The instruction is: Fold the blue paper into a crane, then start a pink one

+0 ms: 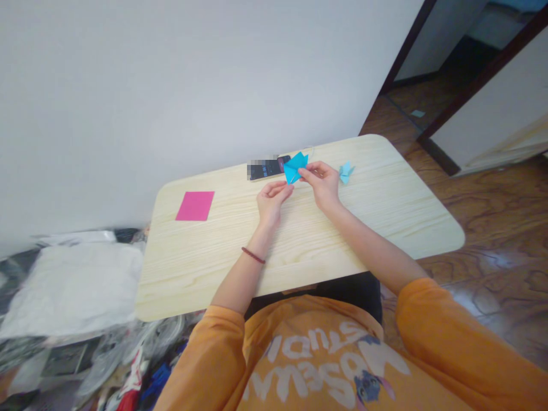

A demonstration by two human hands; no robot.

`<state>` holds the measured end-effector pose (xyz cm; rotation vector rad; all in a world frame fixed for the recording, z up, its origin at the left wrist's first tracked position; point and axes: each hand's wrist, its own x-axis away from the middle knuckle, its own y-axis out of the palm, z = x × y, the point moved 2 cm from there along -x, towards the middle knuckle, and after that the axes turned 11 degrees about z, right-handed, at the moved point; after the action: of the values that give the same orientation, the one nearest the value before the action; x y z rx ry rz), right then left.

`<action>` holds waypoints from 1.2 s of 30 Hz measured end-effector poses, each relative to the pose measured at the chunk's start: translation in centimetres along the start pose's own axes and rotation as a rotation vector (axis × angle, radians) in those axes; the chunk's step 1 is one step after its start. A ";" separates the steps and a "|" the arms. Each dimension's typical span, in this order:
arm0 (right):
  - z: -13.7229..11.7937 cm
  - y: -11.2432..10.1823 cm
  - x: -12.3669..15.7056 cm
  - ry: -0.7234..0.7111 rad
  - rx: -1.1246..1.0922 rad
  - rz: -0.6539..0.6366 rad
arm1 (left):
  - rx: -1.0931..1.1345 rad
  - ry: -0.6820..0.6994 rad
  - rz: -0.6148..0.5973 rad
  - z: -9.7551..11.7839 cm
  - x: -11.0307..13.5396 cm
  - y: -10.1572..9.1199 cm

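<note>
A partly folded piece of blue origami paper (295,165) is held up over the far middle of the table, showing a pointed, kite-like shape with a slit near its lower tip. My right hand (322,181) pinches its right side between thumb and fingers. At its lower tip, my left hand (273,198) closes thumb and fingertips on the paper. A small light-blue folded paper figure (346,172) lies on the table just right of my right hand. Behind the blue paper, a phone (265,169) is partly covered by it.
A pale wood-grain table (222,262) with rounded corners stands against a white wall. On its left part lies a flat pink paper stack or sheet (195,206). Left of the table are a white cushion-like bundle (81,291) and cluttered bags. Wooden floor and a doorway are at the right.
</note>
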<state>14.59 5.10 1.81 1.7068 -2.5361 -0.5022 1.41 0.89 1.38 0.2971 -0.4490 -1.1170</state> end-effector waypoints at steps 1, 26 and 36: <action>0.0 0.0 0.0 -0.001 0.000 0.000 | -0.001 0.002 0.000 0.0 0.0 0.0; -0.4 0.0 -0.1 -0.011 0.036 -0.017 | -0.057 0.043 0.014 0.2 0.1 0.0; -0.9 0.3 0.4 -0.012 0.061 -0.047 | -0.137 0.145 -0.042 0.6 0.2 0.1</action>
<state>14.41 4.64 2.67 1.7930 -2.5506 -0.4430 1.30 0.74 1.98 0.2661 -0.2368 -1.1531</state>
